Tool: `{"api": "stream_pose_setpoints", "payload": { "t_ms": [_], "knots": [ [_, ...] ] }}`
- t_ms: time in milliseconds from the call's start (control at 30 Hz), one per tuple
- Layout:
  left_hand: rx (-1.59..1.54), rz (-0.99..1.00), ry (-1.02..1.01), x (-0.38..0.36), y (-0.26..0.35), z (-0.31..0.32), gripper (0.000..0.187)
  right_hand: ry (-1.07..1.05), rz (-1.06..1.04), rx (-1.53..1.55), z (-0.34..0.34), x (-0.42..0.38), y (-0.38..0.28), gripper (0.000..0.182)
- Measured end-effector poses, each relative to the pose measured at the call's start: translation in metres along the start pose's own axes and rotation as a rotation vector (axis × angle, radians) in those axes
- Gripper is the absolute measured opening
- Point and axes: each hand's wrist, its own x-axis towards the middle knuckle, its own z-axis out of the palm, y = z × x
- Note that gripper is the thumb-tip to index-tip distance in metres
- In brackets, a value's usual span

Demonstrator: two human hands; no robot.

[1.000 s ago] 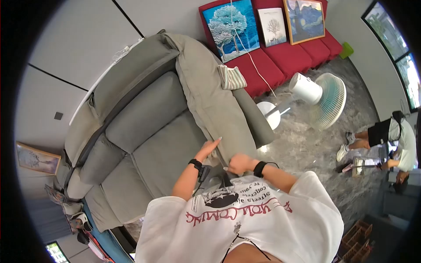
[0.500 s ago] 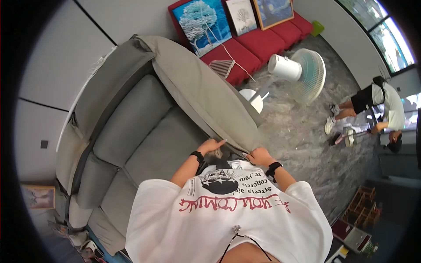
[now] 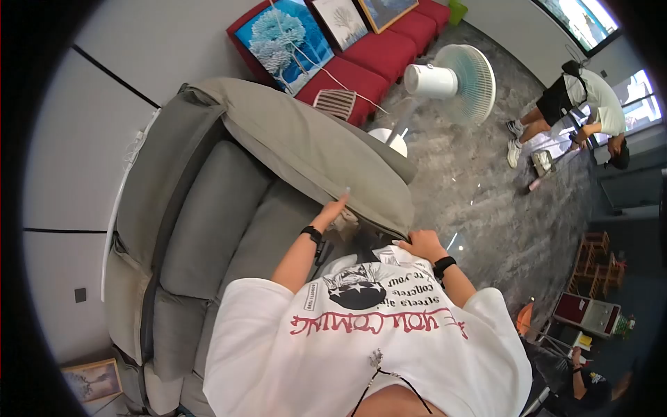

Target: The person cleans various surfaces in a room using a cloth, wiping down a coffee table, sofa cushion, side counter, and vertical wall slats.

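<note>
A large grey sofa [image 3: 229, 201] stands in front of me, with a padded grey-beige cover [image 3: 319, 146] over its armrest. My left hand [image 3: 335, 208] grips the lower edge of this cover on its seat side, thumb on top of the fabric. Crumpled beige cloth [image 3: 345, 222] shows just under those fingers. Around the front corner of the same cover, near my shirt, my right hand [image 3: 422, 245] is closed. The fingertips beneath the fabric are partly hidden on both hands.
A white fan [image 3: 445, 83] stands beyond the armrest. Behind it, a red sofa [image 3: 361, 59] holds several framed pictures. To the right, a person [image 3: 583, 104] bends over the grey floor [image 3: 479, 167]. Another person [image 3: 594, 389] is at lower right, near wooden racks [image 3: 594, 267].
My view has turned, so the room shifts up and left. My left hand has moved up slightly along the cover's edge; both hands keep hold of it. A second person now shows at lower right.
</note>
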Motion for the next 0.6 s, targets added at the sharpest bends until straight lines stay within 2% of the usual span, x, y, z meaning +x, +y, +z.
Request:
{"api": "stream_pose_setpoints", "payload": {
  "t_ms": [33, 100, 167, 200, 233, 300, 367, 400, 433, 467, 533, 600],
  "knots": [
    [0.092, -0.011, 0.086, -0.002, 0.007, 0.002, 0.079, 0.010, -0.015, -0.005, -0.001, 0.003, -0.006, 0.060],
    [0.098, 0.072, 0.132, 0.010, 0.005, 0.002, 0.080, -0.082, 0.053, -0.063, -0.006, 0.007, -0.013, 0.062],
    [0.159, 0.216, 0.033, 0.017, 0.008, 0.003, 0.078, -0.101, 0.045, -0.128, 0.004, 0.014, -0.006, 0.061],
    [0.176, 0.195, -0.010, 0.023, 0.006, 0.003, 0.074, -0.137, 0.059, -0.050, 0.002, 0.015, -0.001, 0.061],
    [0.154, 0.193, 0.009, 0.027, 0.002, 0.005, 0.074, -0.174, 0.067, 0.031, 0.000, 0.017, 0.002, 0.060],
    [0.306, 0.201, 0.073, 0.030, -0.010, 0.008, 0.067, -0.180, 0.058, 0.051, 0.000, 0.030, 0.017, 0.056],
    [0.155, 0.250, 0.095, -0.031, 0.023, -0.003, 0.061, -0.178, 0.030, 0.144, -0.014, 0.052, 0.027, 0.051],
    [0.249, 0.233, 0.082, -0.015, 0.009, 0.000, 0.056, -0.104, 0.037, 0.146, -0.016, 0.070, 0.035, 0.048],
    [0.232, 0.164, 0.055, -0.011, 0.005, 0.000, 0.057, -0.034, 0.049, 0.156, -0.018, 0.088, 0.041, 0.045],
    [0.194, 0.149, 0.064, -0.008, -0.001, 0.001, 0.057, -0.054, 0.016, 0.158, -0.018, 0.109, 0.049, 0.045],
    [0.155, 0.120, 0.078, -0.012, 0.014, -0.010, 0.058, 0.054, -0.024, 0.238, -0.031, 0.156, 0.052, 0.040],
    [0.164, 0.105, 0.220, -0.008, 0.030, -0.019, 0.064, 0.189, -0.060, 0.374, -0.063, 0.225, 0.044, 0.037]
  ]
}}
